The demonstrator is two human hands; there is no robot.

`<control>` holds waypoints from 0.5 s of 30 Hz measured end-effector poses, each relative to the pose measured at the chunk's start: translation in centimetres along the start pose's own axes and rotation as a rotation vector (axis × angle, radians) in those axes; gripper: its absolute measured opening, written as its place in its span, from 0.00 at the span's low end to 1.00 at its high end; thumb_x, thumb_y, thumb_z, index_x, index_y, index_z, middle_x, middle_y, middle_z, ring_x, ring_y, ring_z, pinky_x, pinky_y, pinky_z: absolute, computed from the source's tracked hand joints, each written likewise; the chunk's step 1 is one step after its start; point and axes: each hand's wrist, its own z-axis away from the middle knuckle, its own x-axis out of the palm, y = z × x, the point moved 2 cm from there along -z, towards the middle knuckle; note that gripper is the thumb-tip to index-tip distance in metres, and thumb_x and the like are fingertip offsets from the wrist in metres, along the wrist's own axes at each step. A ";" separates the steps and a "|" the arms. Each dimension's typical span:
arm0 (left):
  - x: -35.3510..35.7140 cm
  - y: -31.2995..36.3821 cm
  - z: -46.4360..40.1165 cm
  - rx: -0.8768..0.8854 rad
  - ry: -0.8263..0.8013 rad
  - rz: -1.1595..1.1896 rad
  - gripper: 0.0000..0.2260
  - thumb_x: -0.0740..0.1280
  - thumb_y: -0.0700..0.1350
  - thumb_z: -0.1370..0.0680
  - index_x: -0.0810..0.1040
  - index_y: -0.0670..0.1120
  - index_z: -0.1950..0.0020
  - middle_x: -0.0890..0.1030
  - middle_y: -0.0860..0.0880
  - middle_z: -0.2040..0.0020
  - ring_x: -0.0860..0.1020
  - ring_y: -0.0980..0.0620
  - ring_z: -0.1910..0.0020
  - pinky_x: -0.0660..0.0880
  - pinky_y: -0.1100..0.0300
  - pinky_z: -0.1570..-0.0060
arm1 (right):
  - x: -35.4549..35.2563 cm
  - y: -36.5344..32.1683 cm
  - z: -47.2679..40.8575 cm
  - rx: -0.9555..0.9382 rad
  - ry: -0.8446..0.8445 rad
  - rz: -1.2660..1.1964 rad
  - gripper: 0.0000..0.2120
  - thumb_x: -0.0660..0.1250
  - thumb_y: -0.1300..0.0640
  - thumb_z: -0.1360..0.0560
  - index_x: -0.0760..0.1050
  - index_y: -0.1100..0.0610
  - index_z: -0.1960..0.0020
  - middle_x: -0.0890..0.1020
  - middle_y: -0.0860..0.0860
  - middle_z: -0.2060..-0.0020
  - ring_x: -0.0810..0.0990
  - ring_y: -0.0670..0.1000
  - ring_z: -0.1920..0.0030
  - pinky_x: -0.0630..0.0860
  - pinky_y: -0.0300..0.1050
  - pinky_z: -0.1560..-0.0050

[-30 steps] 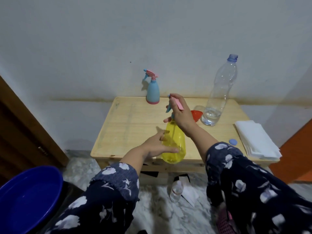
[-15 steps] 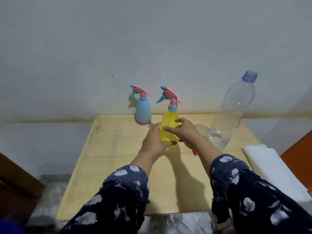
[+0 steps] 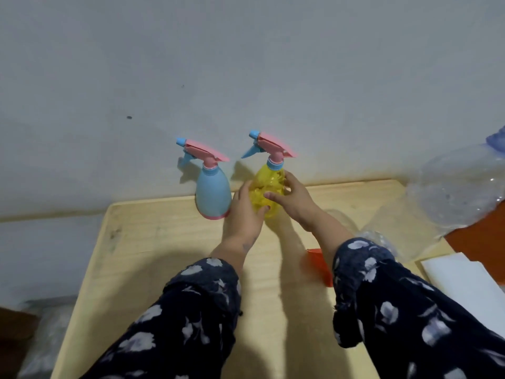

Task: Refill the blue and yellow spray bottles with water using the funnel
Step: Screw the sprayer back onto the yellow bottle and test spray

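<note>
The yellow spray bottle (image 3: 266,184) stands upright at the back of the wooden table (image 3: 164,255), its pink and blue trigger head screwed on. My left hand (image 3: 243,206) wraps its left side and my right hand (image 3: 289,198) wraps its right side. The blue spray bottle (image 3: 211,192) stands just to its left against the wall, with its pink trigger head on, close beside my left hand. The red funnel (image 3: 321,265) lies on the table, partly hidden under my right forearm.
A large clear plastic water bottle (image 3: 451,192) with a blue cap stands at the right of the table, nearly empty. A stack of white cloths (image 3: 464,283) lies at the right front. The grey wall rises directly behind the table.
Both hands carried the yellow bottle from the front of the table to the back, beside the blue one. My view has moved closer over the table.
</note>
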 end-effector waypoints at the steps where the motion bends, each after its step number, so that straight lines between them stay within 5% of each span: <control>1: 0.2 -0.2 -0.3 0.005 0.002 -0.003 0.28 0.72 0.45 0.25 0.65 0.52 0.28 0.73 0.50 0.33 0.73 0.49 0.35 0.72 0.48 0.37 | 0.1 0.1 -0.4 0.000 0.004 -0.007 0.26 0.71 0.65 0.28 0.68 0.55 0.32 0.78 0.42 0.52 0.78 0.46 0.50 0.76 0.44 0.43; 6: 0.5 -0.7 -0.8 0.010 0.001 -0.032 0.29 0.70 0.46 0.24 0.62 0.53 0.26 0.71 0.50 0.30 0.71 0.48 0.33 0.70 0.46 0.34 | 0.2 0.4 -1.2 0.018 0.017 0.004 0.30 0.71 0.63 0.27 0.65 0.54 0.29 0.77 0.41 0.49 0.77 0.38 0.51 0.74 0.47 0.38; 10: 0.3 -0.6 -0.3 -0.034 -0.046 -0.094 0.36 0.70 0.44 0.23 0.53 0.50 0.21 0.63 0.48 0.23 0.64 0.47 0.26 0.64 0.49 0.29 | -0.1 0.4 -0.4 0.112 0.003 0.054 0.44 0.72 0.55 0.27 0.47 0.52 0.22 0.62 0.54 0.25 0.64 0.52 0.27 0.64 0.50 0.29; 12: 0.0 -0.3 0.5 -0.068 -0.043 -0.138 0.37 0.69 0.42 0.23 0.50 0.47 0.20 0.60 0.46 0.23 0.62 0.46 0.25 0.62 0.52 0.30 | -0.4 0.2 0.3 0.145 0.003 0.090 0.43 0.71 0.54 0.26 0.45 0.53 0.21 0.59 0.55 0.24 0.60 0.54 0.25 0.63 0.51 0.28; 15: -0.3 0.7 2.3 -0.024 -0.010 -0.152 0.31 0.68 0.40 0.23 0.59 0.46 0.23 0.66 0.45 0.27 0.67 0.46 0.29 0.65 0.53 0.32 | -0.9 -0.6 2.5 0.138 -0.017 0.176 0.37 0.66 0.57 0.23 0.48 0.53 0.22 0.63 0.55 0.25 0.65 0.54 0.27 0.66 0.50 0.30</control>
